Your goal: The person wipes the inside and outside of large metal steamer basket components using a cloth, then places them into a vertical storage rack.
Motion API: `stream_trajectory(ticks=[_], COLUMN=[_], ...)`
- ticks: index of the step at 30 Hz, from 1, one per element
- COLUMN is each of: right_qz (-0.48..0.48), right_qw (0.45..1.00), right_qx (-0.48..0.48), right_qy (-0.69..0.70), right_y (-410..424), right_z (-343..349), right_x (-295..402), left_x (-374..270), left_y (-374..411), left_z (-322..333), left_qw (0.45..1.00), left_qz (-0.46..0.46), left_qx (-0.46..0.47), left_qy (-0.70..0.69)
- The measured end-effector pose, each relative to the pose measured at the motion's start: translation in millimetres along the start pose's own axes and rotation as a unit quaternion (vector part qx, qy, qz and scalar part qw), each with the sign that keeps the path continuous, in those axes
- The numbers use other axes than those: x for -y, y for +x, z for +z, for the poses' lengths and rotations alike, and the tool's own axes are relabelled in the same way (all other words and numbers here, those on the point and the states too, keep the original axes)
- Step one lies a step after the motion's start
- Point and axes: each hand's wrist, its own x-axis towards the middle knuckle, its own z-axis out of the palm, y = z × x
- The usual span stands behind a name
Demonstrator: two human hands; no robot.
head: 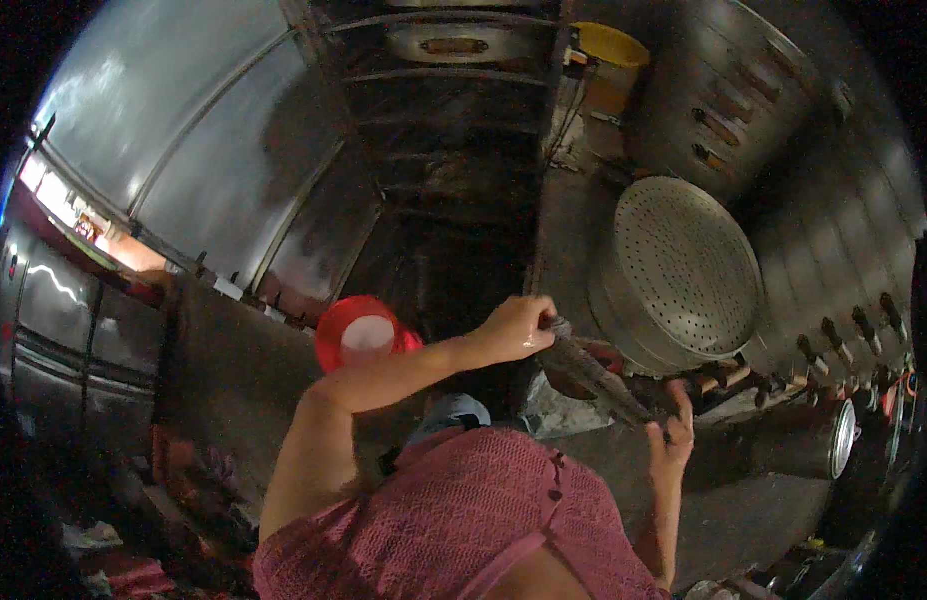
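Note:
A dark grey cloth [602, 379] stretches slantwise in front of my body, bunched into a narrow strip. Its upper end is in the closed fist of my left hand [522, 327]. At the lower end, my right hand [673, 429] has the cloth between thumb and fingers, with the index finger raised. Just beyond the cloth stands a large metal pot with a perforated disc [692, 270] facing me. Below the cloth, a pale plastic bag [561, 409] is partly hidden, next to a dark reddish round thing too dim to name.
A red bucket [330, 330] stands behind my left forearm. Several knives [868, 330] hang along the metal wall at right, above a metal cylinder [844, 439]. A yellow tub [613, 46] sits at the top, beside a dark rack holding a metal pot [454, 45].

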Motion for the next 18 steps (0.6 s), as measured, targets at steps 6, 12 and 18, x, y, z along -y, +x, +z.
stream_trajectory(ticks=[6, 12, 18], right_qz=[0.194, 0.311, 0.347], right_qw=[0.889, 0.638, 0.579], right_qx=[-0.183, -0.413, -0.487], right_qy=[0.371, 0.571, 0.554], right_y=[-9.4, -45.5, -109.0], right_z=[-52.9, 11.6, 6.2], right_x=[-10.9, -14.1, 2.9], left_x=[-70.1, -97.2, -119.9], left_y=[106.3, 167.6, 204.2], left_z=[21.3, 158.1, 271.4], left_qw=[0.973, 0.937, 0.934], left_qz=[0.117, 0.16, 0.164], left_qx=[0.128, 0.281, 0.305], left_qy=[-0.153, -0.129, -0.089])
